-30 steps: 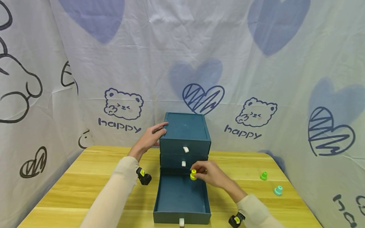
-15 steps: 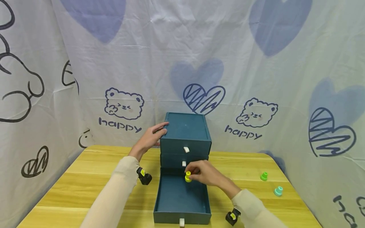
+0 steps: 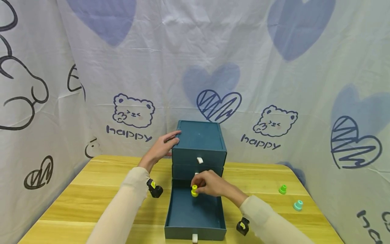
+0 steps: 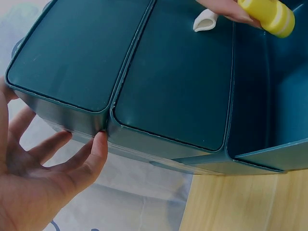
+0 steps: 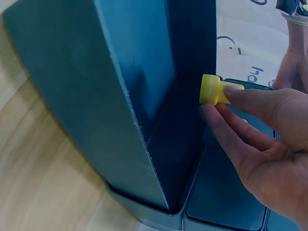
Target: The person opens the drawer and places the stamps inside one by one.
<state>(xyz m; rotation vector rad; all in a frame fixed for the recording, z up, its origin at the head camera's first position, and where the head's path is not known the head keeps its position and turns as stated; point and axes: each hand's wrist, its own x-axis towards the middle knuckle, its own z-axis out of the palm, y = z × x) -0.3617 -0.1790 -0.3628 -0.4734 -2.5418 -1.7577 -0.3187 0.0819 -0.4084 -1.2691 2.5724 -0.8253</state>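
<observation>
A dark teal cabinet (image 3: 199, 157) of stacked drawers stands on the table, its bottom drawer (image 3: 195, 233) pulled out. Between thumb and fingers my right hand (image 3: 210, 183) pinches a small yellow stepped peg (image 3: 194, 190), holding it over the rear part of that drawer. The right wrist view shows the yellow peg (image 5: 210, 89) with its wide end pointing away from the thumb. My left hand (image 3: 159, 148) rests against the cabinet's upper left side, fingers spread and touching it; its thumb reaches the seam between the upper drawers in the left wrist view.
On the table's right side stand a green stepped peg (image 3: 282, 189) and a turquoise one (image 3: 298, 205). White pull tabs (image 3: 199, 160) stick out from the drawer fronts. A printed cloth (image 3: 195, 51) hangs close behind the table (image 3: 122, 189).
The right hand has moved left with the yellow peg, from the drawer's right side toward its middle. My left hand stays against the cabinet.
</observation>
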